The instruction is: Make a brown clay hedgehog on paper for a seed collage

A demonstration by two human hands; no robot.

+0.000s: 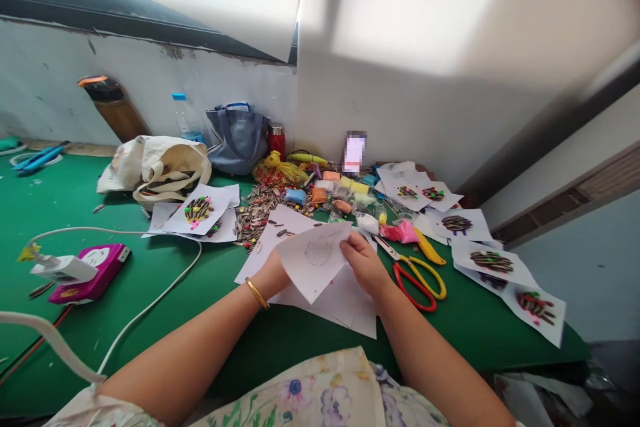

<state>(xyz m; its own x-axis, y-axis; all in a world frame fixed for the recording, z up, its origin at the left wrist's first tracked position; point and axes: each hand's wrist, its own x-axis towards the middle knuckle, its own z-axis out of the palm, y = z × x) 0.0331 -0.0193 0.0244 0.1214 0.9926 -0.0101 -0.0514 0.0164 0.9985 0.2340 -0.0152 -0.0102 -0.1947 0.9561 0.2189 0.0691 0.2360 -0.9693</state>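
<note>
A white sheet of paper (314, 267) with a faint dotted outline drawing is held up above the table. My right hand (365, 261) pinches its right edge between thumb and fingers. My left hand (274, 275) reaches behind the same sheet, with a gold bangle at the wrist; its fingers are hidden by the paper. Below lie more white sheets (363, 317), with a few striped sunflower seeds (285, 233) on top. Scissors (413, 273) with red and yellow handles rest just right of my right hand, beside a yellow cutter (429, 248).
A heap of sunflower seeds (255, 210) and packets of coloured clay (319, 195) spread behind the sheets. Finished seed pictures lie left (200, 210) and right (493, 260). Bags, bottles and a phone (355, 151) line the wall. A purple power strip (90, 273) and white cable (165, 299) lie left.
</note>
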